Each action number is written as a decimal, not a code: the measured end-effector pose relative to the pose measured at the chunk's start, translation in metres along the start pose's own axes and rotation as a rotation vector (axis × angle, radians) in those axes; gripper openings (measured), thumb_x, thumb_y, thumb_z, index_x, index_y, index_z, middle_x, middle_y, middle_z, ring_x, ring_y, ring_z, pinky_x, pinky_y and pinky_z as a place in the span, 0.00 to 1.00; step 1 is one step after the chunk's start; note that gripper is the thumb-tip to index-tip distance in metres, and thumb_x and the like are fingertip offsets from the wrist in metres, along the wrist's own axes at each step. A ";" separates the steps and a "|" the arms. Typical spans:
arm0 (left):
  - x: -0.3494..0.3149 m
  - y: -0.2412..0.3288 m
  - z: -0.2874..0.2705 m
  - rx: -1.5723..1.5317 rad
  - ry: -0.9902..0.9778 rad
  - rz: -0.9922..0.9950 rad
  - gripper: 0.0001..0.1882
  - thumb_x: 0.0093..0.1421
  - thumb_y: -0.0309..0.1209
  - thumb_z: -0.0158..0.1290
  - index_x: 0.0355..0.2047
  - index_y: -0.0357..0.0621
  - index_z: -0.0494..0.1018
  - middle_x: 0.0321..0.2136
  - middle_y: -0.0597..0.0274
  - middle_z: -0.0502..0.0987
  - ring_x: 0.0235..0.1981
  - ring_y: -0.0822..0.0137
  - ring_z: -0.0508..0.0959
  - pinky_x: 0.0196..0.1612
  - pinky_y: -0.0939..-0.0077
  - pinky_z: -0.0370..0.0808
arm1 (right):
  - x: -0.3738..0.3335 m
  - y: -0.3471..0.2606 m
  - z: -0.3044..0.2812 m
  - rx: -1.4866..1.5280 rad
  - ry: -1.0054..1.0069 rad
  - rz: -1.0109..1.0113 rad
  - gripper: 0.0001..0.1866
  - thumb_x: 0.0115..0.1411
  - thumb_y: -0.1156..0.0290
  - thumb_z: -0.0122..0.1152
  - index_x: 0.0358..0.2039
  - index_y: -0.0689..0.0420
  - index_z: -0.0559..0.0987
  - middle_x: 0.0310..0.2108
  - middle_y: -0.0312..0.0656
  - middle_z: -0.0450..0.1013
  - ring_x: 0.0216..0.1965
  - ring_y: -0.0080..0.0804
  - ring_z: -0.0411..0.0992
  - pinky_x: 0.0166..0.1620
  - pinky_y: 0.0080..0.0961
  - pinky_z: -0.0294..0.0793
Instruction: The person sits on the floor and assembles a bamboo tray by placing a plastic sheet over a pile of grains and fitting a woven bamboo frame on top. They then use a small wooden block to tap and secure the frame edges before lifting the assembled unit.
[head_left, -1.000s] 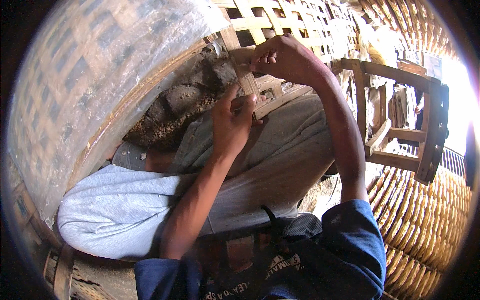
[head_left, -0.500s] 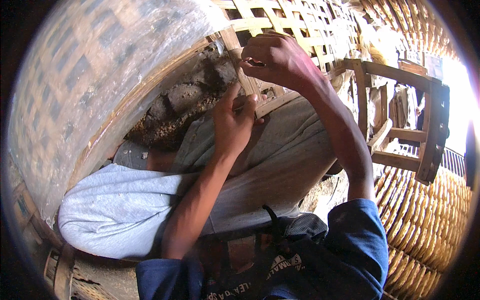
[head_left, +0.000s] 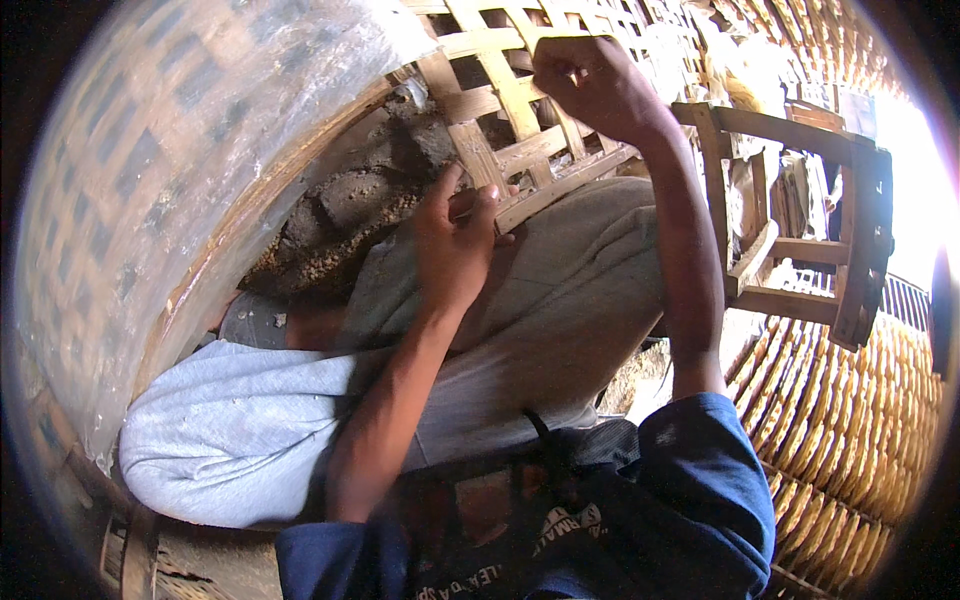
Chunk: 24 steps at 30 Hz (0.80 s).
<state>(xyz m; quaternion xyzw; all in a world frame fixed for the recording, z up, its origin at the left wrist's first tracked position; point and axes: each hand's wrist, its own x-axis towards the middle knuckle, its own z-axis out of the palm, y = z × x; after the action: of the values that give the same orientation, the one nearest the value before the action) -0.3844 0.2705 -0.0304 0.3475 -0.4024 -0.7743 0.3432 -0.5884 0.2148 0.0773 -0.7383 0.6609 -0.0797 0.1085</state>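
Clamped on the near corner of a woven panel (head_left: pixel 512 92), the left hand (head_left: pixel 452 245) sits at 12 o'clock, just above the middle of the view, its thumb over the wooden frame and fingertips showing on the far side of it. That panel spreads from the left hand towards 12 and 1 o'clock, its pale flat strips crossing in an open lattice, with one rail running alongside the grey trousers (head_left: pixel 560 265) of the wearer. At 1 o'clock the right hand (head_left: pixel 597 88), well apart from the left, is over the lattice with its fingers curled in; the far side of the fist is hidden, so I cannot tell whether it pinches a strip.

Rough, crumbly ground (head_left: pixel 345 205) shows at 10 o'clock from the left hand, between the panel and a large curved woven wall (head_left: pixel 190 160) covered in cloudy plastic. Between 2 and 3 o'clock in the view, a wooden stool-like frame (head_left: pixel 795 248) stands tilted. Golden-brown pieces (head_left: pixel 850 420) lie in close rows at 4 o'clock, beside the blue sleeve (head_left: pixel 705 470) of the right arm.
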 end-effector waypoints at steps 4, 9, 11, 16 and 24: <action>0.001 -0.002 0.006 -0.074 0.007 -0.033 0.19 0.69 0.26 0.49 0.58 0.35 0.66 0.38 0.50 0.83 0.38 0.66 0.85 0.26 0.78 0.84 | -0.020 0.040 -0.027 -0.003 -0.105 0.132 0.16 0.68 0.59 0.57 0.34 0.62 0.78 0.23 0.39 0.71 0.28 0.25 0.67 0.36 0.27 0.70; 0.001 -0.005 0.002 -0.055 -0.007 0.033 0.20 0.69 0.27 0.50 0.59 0.36 0.65 0.38 0.50 0.84 0.37 0.68 0.84 0.26 0.79 0.83 | -0.033 0.057 -0.023 0.069 -0.306 0.306 0.14 0.68 0.61 0.60 0.39 0.60 0.81 0.31 0.38 0.79 0.31 0.24 0.73 0.41 0.27 0.76; 0.000 0.000 0.005 -0.090 0.012 -0.020 0.21 0.69 0.28 0.51 0.60 0.35 0.65 0.37 0.50 0.84 0.37 0.68 0.84 0.26 0.79 0.83 | -0.040 0.067 -0.033 0.131 -0.345 0.315 0.13 0.67 0.62 0.61 0.41 0.59 0.82 0.35 0.38 0.81 0.34 0.25 0.77 0.44 0.27 0.78; -0.001 -0.003 0.001 0.103 0.032 0.094 0.26 0.65 0.31 0.58 0.60 0.33 0.65 0.37 0.51 0.84 0.36 0.69 0.83 0.31 0.76 0.81 | -0.056 0.039 -0.022 0.000 -0.450 0.394 0.14 0.59 0.64 0.69 0.44 0.55 0.85 0.41 0.44 0.83 0.43 0.32 0.81 0.51 0.31 0.79; 0.001 -0.007 0.001 0.110 0.041 0.115 0.23 0.63 0.25 0.56 0.58 0.34 0.68 0.38 0.52 0.84 0.38 0.71 0.82 0.32 0.77 0.82 | -0.086 0.118 -0.023 -0.002 -0.381 0.490 0.17 0.64 0.64 0.64 0.51 0.57 0.82 0.43 0.45 0.82 0.46 0.34 0.80 0.51 0.32 0.79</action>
<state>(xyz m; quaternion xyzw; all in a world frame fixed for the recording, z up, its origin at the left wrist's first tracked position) -0.3877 0.2731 -0.0364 0.3578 -0.4564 -0.7228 0.3759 -0.7177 0.2869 0.0702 -0.5587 0.7871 0.0894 0.2457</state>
